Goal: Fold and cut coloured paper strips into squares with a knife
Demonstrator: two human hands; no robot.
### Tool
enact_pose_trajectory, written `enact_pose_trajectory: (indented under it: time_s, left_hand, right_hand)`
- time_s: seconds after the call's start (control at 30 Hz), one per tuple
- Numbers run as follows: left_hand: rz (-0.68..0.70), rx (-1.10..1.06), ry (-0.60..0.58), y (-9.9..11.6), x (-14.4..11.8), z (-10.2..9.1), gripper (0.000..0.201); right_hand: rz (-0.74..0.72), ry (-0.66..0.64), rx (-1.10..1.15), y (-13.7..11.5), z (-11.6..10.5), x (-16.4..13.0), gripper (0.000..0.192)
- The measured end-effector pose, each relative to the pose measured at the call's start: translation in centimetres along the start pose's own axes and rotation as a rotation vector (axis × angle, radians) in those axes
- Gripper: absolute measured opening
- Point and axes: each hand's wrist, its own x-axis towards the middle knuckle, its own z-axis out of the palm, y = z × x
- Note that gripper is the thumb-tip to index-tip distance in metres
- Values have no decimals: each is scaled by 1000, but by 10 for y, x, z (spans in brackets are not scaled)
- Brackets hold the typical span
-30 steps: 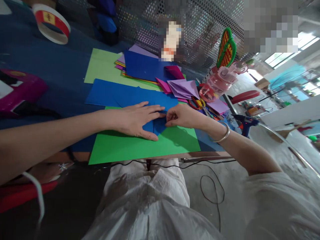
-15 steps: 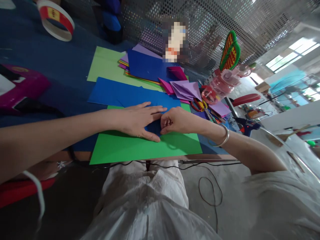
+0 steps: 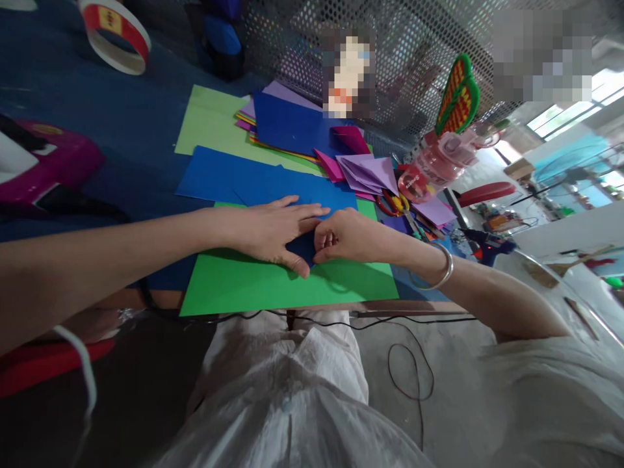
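So the blue paper (image 3: pixel 253 179) runs roughly 9 to 3 o'clock, dipping a bit toward 4, with a darker blue patch (image 3: pixel 303 246) at about 5; can't tell if they're one piece. Left hand (image 3: pixel 273 231) lies flat across from the patch's 9 side, fingers spread, gripping nothing. Right hand (image 3: pixel 348 237) is right at its 3 o'clock edge, fingers curled tight; can't tell if they pinch it. Green sheet (image 3: pixel 248 289) underneath, on the desk (image 3: pixel 49 84).

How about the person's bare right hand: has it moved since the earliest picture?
Yes. Judged against the bright green rectangular paper sheet, the right hand has shifted slightly leftward and toward the sheet's near edge.
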Motion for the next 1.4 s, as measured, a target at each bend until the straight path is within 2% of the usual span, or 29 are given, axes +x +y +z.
enact_pose_trajectory:
  time_s: [0.23,0.4,0.6,0.83,1.03,1.3,1.4]
  left_hand:
    - [1,-61,-7,-4,-1,-1,104]
    - [2,-27,-32,-2,-2,-3,109]
    - [-7,13,-45,1,-1,-4,111]
    - [-25,25,-64,0,-1,-4,116]
    - [-8,26,-53,2,-1,-4,110]
    - [-18,11,-50,2,-1,-4,112]
    - [-26,19,-43,3,-1,-4,114]
  right_hand:
    - [-92,-77,27,-20,9,3,11]
    - [-88,-178,65,-8,-3,6,3]
    - [41,-150,-32,7,-15,10,5]
    - [47,-225,3,8,-16,16,13]
    - [61,-224,15,5,-18,16,13]
    - [96,-209,34,2,-16,17,14]
    - [69,-230,22,-2,-14,17,13]
